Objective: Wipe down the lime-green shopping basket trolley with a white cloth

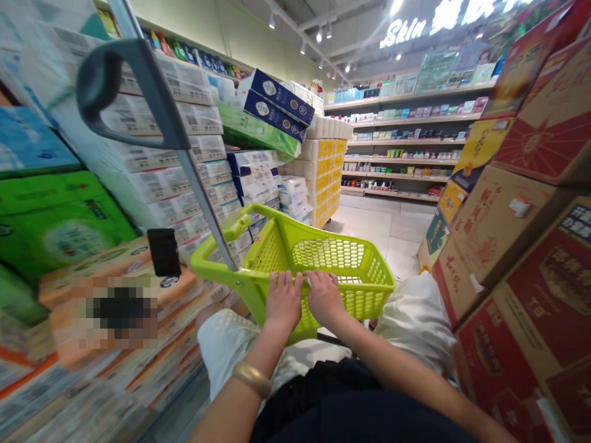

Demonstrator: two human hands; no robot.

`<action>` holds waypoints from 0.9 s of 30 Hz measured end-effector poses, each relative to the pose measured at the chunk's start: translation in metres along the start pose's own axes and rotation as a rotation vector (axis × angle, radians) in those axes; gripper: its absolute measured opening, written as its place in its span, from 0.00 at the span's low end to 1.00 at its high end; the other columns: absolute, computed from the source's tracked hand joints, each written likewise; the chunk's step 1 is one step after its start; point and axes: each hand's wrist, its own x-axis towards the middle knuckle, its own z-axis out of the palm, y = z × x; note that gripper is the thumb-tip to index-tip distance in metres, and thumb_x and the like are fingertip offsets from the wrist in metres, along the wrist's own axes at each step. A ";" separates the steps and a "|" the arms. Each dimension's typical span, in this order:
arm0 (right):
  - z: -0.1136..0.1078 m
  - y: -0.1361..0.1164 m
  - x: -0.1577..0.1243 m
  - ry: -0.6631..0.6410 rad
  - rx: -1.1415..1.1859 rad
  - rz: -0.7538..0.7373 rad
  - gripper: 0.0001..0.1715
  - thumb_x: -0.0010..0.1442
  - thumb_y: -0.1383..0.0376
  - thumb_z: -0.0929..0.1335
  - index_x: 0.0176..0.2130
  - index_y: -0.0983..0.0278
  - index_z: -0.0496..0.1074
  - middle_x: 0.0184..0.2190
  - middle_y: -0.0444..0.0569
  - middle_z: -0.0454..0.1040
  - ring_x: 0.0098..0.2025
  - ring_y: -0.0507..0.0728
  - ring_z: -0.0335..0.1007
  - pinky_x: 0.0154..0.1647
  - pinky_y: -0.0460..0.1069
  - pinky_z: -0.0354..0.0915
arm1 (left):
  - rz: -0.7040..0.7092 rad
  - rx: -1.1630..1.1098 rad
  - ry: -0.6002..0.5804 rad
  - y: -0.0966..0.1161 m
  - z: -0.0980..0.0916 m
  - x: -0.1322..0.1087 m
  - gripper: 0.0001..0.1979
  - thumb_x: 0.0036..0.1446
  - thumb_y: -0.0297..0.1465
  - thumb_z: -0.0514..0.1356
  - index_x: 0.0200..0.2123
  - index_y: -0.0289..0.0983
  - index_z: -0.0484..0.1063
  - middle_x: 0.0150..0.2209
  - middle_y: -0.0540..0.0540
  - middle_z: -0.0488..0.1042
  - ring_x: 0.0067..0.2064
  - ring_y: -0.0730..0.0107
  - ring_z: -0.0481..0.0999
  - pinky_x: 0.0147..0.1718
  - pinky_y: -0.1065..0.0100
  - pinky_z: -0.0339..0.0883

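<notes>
A lime-green plastic shopping basket (355, 258) on wheels stands in front of me in a shop aisle, with nothing visible inside it. My left hand (282, 301) and my right hand (324, 296) lie side by side on its near rim, fingers curled over the edge. A gold bangle sits on my left wrist. The basket's long grey pull handle (138, 80) rises up and to the left, above my hands.
Stacked packs of tissue and paper goods (152, 178) line the left side. Red and brown cardboard cartons (521, 234) are piled on the right. Tiled floor (369, 224) runs ahead to shelves of bottles (401, 147) at the back.
</notes>
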 end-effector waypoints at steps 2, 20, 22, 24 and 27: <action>0.001 -0.005 0.002 -0.003 0.025 -0.020 0.22 0.56 0.76 0.61 0.49 0.63 0.69 0.43 0.51 0.74 0.45 0.57 0.66 0.52 0.52 0.52 | 0.004 0.000 0.001 -0.001 0.001 -0.001 0.23 0.57 0.28 0.53 0.57 0.35 0.65 0.46 0.36 0.70 0.51 0.53 0.65 0.60 0.51 0.45; 0.001 0.007 -0.008 0.025 -0.002 0.013 0.25 0.54 0.76 0.61 0.51 0.63 0.69 0.45 0.51 0.73 0.47 0.57 0.66 0.54 0.52 0.52 | -0.016 -0.012 0.011 -0.001 0.003 0.000 0.23 0.57 0.27 0.51 0.57 0.36 0.66 0.46 0.36 0.70 0.52 0.52 0.65 0.60 0.51 0.45; -0.003 0.015 -0.012 0.025 -0.017 0.007 0.26 0.54 0.76 0.62 0.51 0.62 0.68 0.46 0.51 0.73 0.47 0.57 0.66 0.55 0.52 0.51 | -0.013 -0.009 0.004 -0.001 0.004 0.000 0.24 0.57 0.27 0.51 0.57 0.36 0.65 0.47 0.36 0.71 0.52 0.52 0.65 0.60 0.51 0.45; -0.008 0.031 -0.019 0.043 -0.045 0.031 0.26 0.54 0.77 0.62 0.51 0.62 0.68 0.45 0.50 0.73 0.48 0.57 0.66 0.56 0.53 0.50 | -0.008 -0.005 -0.006 -0.001 0.003 0.000 0.25 0.56 0.28 0.52 0.58 0.36 0.64 0.48 0.36 0.70 0.53 0.52 0.65 0.61 0.50 0.43; -0.013 0.051 -0.028 0.079 -0.079 0.074 0.25 0.54 0.77 0.61 0.50 0.63 0.69 0.44 0.51 0.74 0.47 0.58 0.65 0.55 0.53 0.51 | -0.006 -0.005 -0.017 0.000 0.002 0.000 0.25 0.56 0.28 0.53 0.58 0.36 0.64 0.48 0.36 0.70 0.52 0.51 0.65 0.61 0.50 0.42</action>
